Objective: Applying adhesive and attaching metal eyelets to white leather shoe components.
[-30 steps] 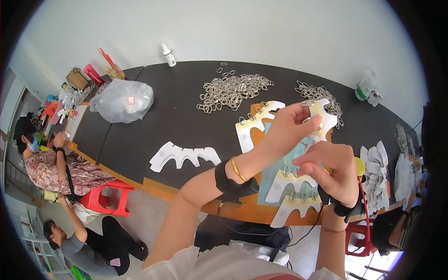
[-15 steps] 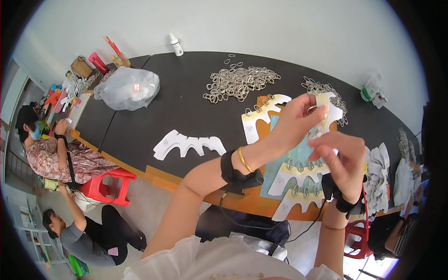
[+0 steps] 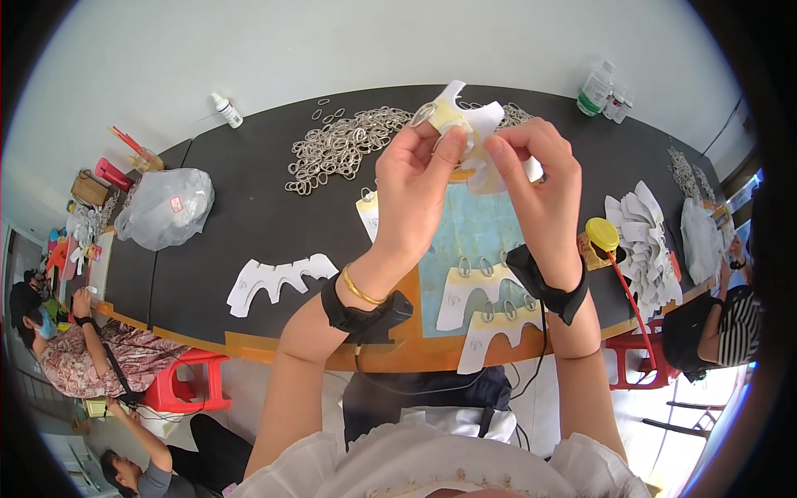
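Above the far part of the table, my left hand (image 3: 415,187) is closed on a white scalloped card piece (image 3: 451,106) with a yellowish strip along it. An oval metal ring (image 3: 423,114) stands at the piece's left edge. From the other side my right hand (image 3: 544,187) pinches the piece with thumb and bent fingers; its exact grip is partly hidden. Below lie two similar card pieces (image 3: 452,303), (image 3: 475,347) with oval rings along their yellow strips. Another ringed card (image 3: 369,217) is partly hidden behind my left wrist.
A heap of oval metal rings (image 3: 340,145) lies on the dark table (image 3: 249,207). Stacked plain cards (image 3: 274,280) are at left, a card pile (image 3: 647,241) at right beside a yellow-lidded pot (image 3: 602,235). A plastic bag (image 3: 170,207) and bottles (image 3: 595,87) stand farther off; people sit nearby.
My view has swung right, so the table's things appear farther left. Both hands have risen with the card piece, and my right fingers have closed in on it.
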A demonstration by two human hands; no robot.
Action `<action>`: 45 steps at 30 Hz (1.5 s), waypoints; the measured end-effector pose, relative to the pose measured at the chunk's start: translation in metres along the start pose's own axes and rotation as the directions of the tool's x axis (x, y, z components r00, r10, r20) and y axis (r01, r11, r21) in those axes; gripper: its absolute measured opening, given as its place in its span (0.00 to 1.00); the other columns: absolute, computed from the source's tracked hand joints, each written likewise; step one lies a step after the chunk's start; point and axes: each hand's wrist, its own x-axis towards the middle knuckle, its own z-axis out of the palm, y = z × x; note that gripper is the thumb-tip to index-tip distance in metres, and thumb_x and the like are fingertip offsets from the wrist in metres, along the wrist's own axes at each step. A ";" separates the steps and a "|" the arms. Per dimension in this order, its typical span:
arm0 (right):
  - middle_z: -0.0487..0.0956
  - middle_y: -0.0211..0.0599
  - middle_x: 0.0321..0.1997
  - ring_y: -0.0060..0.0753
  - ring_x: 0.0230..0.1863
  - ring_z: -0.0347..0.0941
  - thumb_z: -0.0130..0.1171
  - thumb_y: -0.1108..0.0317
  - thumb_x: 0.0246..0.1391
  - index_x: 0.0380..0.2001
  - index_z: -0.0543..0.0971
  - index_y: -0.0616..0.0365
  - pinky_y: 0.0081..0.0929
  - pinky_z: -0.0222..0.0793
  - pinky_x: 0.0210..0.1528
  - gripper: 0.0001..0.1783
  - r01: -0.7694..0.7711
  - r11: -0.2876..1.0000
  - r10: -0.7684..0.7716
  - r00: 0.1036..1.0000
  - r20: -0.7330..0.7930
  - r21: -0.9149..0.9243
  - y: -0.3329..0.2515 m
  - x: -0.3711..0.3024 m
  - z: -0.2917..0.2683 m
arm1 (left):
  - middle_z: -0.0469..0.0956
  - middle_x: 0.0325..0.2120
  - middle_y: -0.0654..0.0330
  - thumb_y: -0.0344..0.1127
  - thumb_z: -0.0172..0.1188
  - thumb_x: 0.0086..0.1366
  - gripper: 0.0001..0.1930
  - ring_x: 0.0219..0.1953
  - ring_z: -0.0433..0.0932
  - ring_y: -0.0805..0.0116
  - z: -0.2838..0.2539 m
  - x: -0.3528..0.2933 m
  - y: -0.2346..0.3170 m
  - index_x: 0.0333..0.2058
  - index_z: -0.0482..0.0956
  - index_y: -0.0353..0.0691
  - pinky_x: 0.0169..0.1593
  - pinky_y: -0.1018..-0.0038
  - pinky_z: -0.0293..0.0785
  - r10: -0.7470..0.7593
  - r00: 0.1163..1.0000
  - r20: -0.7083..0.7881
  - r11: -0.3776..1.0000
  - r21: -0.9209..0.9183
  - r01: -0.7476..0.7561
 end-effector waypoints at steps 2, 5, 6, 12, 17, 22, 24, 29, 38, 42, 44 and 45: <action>0.74 0.32 0.21 0.24 0.24 0.68 0.63 0.70 0.49 0.23 0.77 0.64 0.22 0.62 0.29 0.09 -0.191 0.970 0.185 0.981 0.051 0.153 0.005 -0.001 0.004 | 0.77 0.37 0.60 0.33 0.57 0.64 0.12 0.38 0.75 0.79 0.003 -0.001 0.001 0.42 0.73 0.31 0.43 0.79 0.72 0.032 0.999 0.001 0.999 -0.013 -0.032; 0.74 0.32 0.20 0.24 0.23 0.68 0.63 0.69 0.49 0.23 0.77 0.64 0.22 0.62 0.28 0.09 -0.292 0.905 0.281 0.956 0.080 0.309 0.004 -0.001 0.007 | 0.76 0.31 0.66 0.35 0.59 0.63 0.11 0.33 0.71 0.82 0.005 0.000 0.002 0.40 0.75 0.35 0.39 0.82 0.66 0.044 0.998 -0.047 0.998 -0.046 -0.046; 0.74 0.32 0.20 0.24 0.23 0.68 0.63 0.69 0.49 0.23 0.77 0.64 0.22 0.62 0.28 0.09 -0.290 0.906 0.279 0.957 0.079 0.309 0.005 -0.001 0.008 | 0.77 0.31 0.66 0.35 0.59 0.63 0.10 0.33 0.71 0.82 0.002 0.001 0.002 0.40 0.76 0.36 0.39 0.82 0.66 0.053 0.998 -0.041 0.998 -0.042 -0.055; 0.74 0.31 0.21 0.22 0.25 0.69 0.64 0.70 0.48 0.25 0.78 0.64 0.19 0.64 0.31 0.07 -0.259 0.914 0.252 0.966 0.065 0.313 0.009 -0.002 0.015 | 0.79 0.34 0.62 0.31 0.59 0.62 0.09 0.38 0.75 0.77 -0.002 -0.001 -0.007 0.40 0.77 0.36 0.46 0.77 0.70 0.035 0.999 -0.035 0.998 -0.059 -0.037; 0.74 0.31 0.22 0.22 0.26 0.71 0.65 0.72 0.45 0.25 0.77 0.61 0.19 0.65 0.31 0.06 -0.253 0.901 0.259 0.965 0.031 0.352 0.010 -0.004 0.016 | 0.78 0.34 0.67 0.36 0.58 0.64 0.07 0.38 0.73 0.79 0.004 -0.001 -0.001 0.38 0.78 0.41 0.45 0.77 0.67 -0.048 0.998 0.051 0.969 -0.238 0.059; 0.75 0.29 0.23 0.21 0.25 0.70 0.64 0.74 0.44 0.23 0.76 0.60 0.20 0.65 0.32 0.05 -0.133 0.965 0.128 0.991 0.034 0.226 0.004 -0.004 0.011 | 0.77 0.36 0.66 0.39 0.55 0.66 0.10 0.40 0.72 0.78 -0.001 -0.003 0.002 0.41 0.76 0.40 0.49 0.76 0.66 -0.118 0.981 0.151 0.965 -0.218 0.150; 0.75 0.29 0.24 0.22 0.25 0.70 0.63 0.74 0.44 0.23 0.76 0.60 0.20 0.64 0.33 0.05 -0.162 0.947 0.152 0.987 0.058 0.278 0.003 -0.004 0.013 | 0.78 0.36 0.64 0.38 0.55 0.66 0.10 0.40 0.74 0.76 0.000 -0.001 0.002 0.40 0.75 0.38 0.49 0.74 0.68 -0.095 0.985 0.144 0.961 -0.246 0.129; 0.74 0.29 0.24 0.25 0.27 0.70 0.63 0.74 0.42 0.23 0.76 0.60 0.21 0.63 0.30 0.05 -0.242 0.900 0.228 0.970 0.081 0.363 0.006 -0.006 0.019 | 0.78 0.35 0.62 0.37 0.54 0.67 0.11 0.40 0.76 0.74 0.001 -0.003 -0.009 0.40 0.74 0.36 0.49 0.73 0.70 -0.050 0.997 0.065 0.960 -0.273 0.066; 0.76 0.30 0.37 0.33 0.37 0.70 0.66 0.75 0.39 0.20 0.73 0.56 0.34 0.56 0.51 0.09 0.008 0.998 -0.003 0.997 -0.076 0.068 0.010 -0.006 0.026 | 0.78 0.33 0.65 0.36 0.55 0.66 0.08 0.39 0.73 0.79 0.001 -0.003 -0.018 0.37 0.75 0.38 0.47 0.78 0.66 -0.007 1.000 0.004 0.964 -0.265 0.008; 0.77 0.30 0.35 0.36 0.40 0.69 0.66 0.75 0.39 0.20 0.73 0.55 0.35 0.57 0.51 0.09 0.096 0.990 -0.104 0.992 -0.075 -0.098 0.012 -0.007 0.025 | 0.78 0.32 0.66 0.35 0.58 0.64 0.06 0.37 0.73 0.80 0.006 -0.004 -0.014 0.35 0.76 0.39 0.45 0.79 0.65 -0.001 0.995 -0.096 0.979 -0.202 -0.018; 0.77 0.30 0.32 0.36 0.39 0.70 0.65 0.75 0.39 0.20 0.73 0.56 0.37 0.55 0.53 0.09 0.073 0.996 -0.078 0.992 -0.099 -0.052 0.011 -0.006 0.024 | 0.78 0.32 0.66 0.35 0.59 0.63 0.06 0.36 0.73 0.80 0.007 -0.005 -0.014 0.34 0.76 0.39 0.45 0.79 0.65 0.001 0.993 -0.116 0.981 -0.193 -0.024; 0.77 0.30 0.32 0.36 0.39 0.70 0.65 0.75 0.39 0.20 0.73 0.56 0.37 0.55 0.53 0.09 0.071 0.996 -0.076 0.992 -0.097 -0.053 0.012 -0.006 0.024 | 0.78 0.32 0.66 0.35 0.60 0.63 0.06 0.36 0.73 0.80 0.007 -0.005 -0.014 0.34 0.77 0.39 0.45 0.79 0.66 0.000 0.992 -0.125 0.982 -0.188 -0.024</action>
